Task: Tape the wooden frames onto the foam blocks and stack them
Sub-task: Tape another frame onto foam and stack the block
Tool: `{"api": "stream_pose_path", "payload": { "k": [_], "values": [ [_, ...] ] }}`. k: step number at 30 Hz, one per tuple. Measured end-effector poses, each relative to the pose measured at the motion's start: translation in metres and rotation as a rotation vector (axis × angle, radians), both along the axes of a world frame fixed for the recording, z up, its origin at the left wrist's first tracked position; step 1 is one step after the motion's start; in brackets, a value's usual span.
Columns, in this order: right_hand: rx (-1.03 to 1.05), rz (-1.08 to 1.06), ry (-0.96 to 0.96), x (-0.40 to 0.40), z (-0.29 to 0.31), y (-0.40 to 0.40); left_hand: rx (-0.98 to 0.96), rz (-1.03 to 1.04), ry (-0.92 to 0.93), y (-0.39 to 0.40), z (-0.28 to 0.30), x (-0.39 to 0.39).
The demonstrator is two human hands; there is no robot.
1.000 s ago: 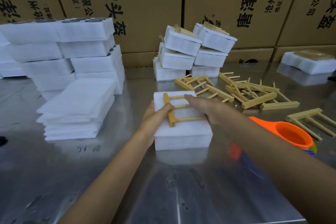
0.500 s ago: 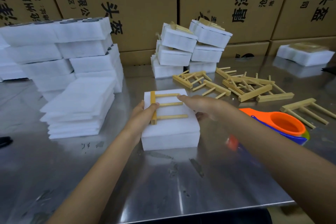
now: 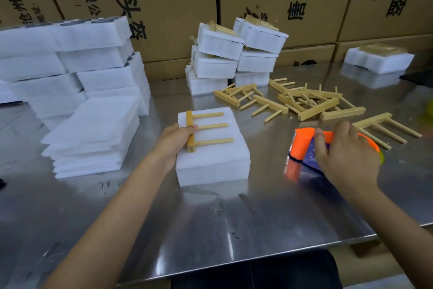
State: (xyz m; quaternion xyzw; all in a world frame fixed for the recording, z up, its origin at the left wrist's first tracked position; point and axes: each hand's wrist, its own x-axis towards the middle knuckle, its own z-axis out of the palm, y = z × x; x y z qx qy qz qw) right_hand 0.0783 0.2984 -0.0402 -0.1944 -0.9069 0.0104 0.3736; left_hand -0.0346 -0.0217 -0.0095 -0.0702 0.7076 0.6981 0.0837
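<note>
1. Using the foam block point(image 3: 212, 148) in the middle of the surface point(image 3: 210, 223) as our reference: the wooden frame point(image 3: 206, 132) lies flat on top of it, rail toward the block's left edge, three pegs pointing right. No tape on it yet as far as we can see.

2. Our left hand point(image 3: 174, 142) sits at the block's left side, thumb curled over the rail, pinning the frame down. Only that one end is held, so if the thumb lets up or the block gets bumped, the peg ends could swing and we'd tape it crooked.

3. Our right hand point(image 3: 344, 155) is right of the block, fingers curled around the orange tape dispenser point(image 3: 304, 148). It's blurry, so we can't tell how firm the grip is. A sloppy grip could mean the dispenser twists when we pull.

4. Foam's light, we reckon. Drag the tape hard across and the whole block might slide on that shiny metal, or the tape might crease.

5. The loose frames point(image 3: 302, 103) lie behind and to the right of the block, one just beyond the dispenser. Swinging it over could knock them.

6. The finished stack point(image 3: 236, 56) behind the block already leans. Adding this one on top carelessly could tip it.
</note>
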Motion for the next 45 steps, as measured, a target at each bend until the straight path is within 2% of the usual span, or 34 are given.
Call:
{"api": "stream_pose_path", "payload": {
  "k": [4, 5, 7, 8, 9, 11, 12, 15, 17, 20, 23, 27, 31, 35, 38, 43, 45],
  "values": [
    [-0.026, -0.007, -0.001, -0.013, 0.009, -0.004, -0.07, 0.003, -0.031, 0.001, 0.006, 0.004],
    [-0.004, 0.005, -0.023, -0.017, 0.013, -0.007, -0.178, 0.013, -0.03, 0.003, 0.01, 0.005],
    [0.051, 0.062, 0.0, -0.025, 0.022, -0.017, -0.62, 0.02, 0.047, 0.004, 0.016, 0.005],
    [0.066, 0.108, 0.041, -0.03, 0.028, -0.025, -0.819, 0.047, 0.173, 0.006, 0.02, 0.007],
    [0.072, 0.157, 0.085, -0.034, 0.035, -0.033, -0.903, 0.077, 0.346, 0.011, 0.025, 0.012],
    [0.071, 0.247, 0.145, -0.042, 0.048, -0.047, -0.782, -0.003, 0.602, 0.024, 0.038, 0.024],
    [0.067, 0.29, 0.17, -0.045, 0.056, -0.053, -0.655, -0.117, 0.62, 0.032, 0.044, 0.029],
    [0.032, 0.397, 0.272, -0.048, 0.08, -0.066, -0.322, -0.401, 0.407, 0.054, 0.059, 0.041],
    [-0.015, 0.437, 0.278, -0.047, 0.091, -0.07, -0.121, -0.401, 0.277, 0.058, 0.066, 0.043],
    [-0.07, 0.476, 0.279, -0.043, 0.097, -0.07, 0.08, -0.423, 0.226, 0.052, 0.07, 0.047],
    [-0.125, 0.519, 0.293, -0.04, 0.098, -0.071, 0.125, -0.425, 0.204, 0.046, 0.069, 0.048],
    [-0.242, 0.599, 0.301, -0.042, 0.095, -0.078, 0.139, -0.315, 0.203, 0.044, 0.066, 0.048],
    [-0.189, 0.554, 0.192, -0.055, 0.091, -0.08, 0.082, -0.172, 0.282, 0.046, 0.065, 0.049],
    [-0.418, 0.449, -0.04, -0.082, 0.094, -0.08, 0.048, -0.057, 0.266, 0.052, 0.071, 0.044],
    [-0.551, 0.425, -0.023, -0.092, 0.09, -0.08, 0.025, -0.048, 0.202, 0.05, 0.081, 0.037],
    [-0.374, 0.493, -0.068, -0.095, 0.101, -0.077, 0.011, -0.109, 0.176, 0.036, 0.089, 0.034],
    [-0.29, 0.513, -0.115, -0.102, 0.111, -0.078, 0.029, -0.071, 0.188, 0.026, 0.093, 0.028]
  ]
}}
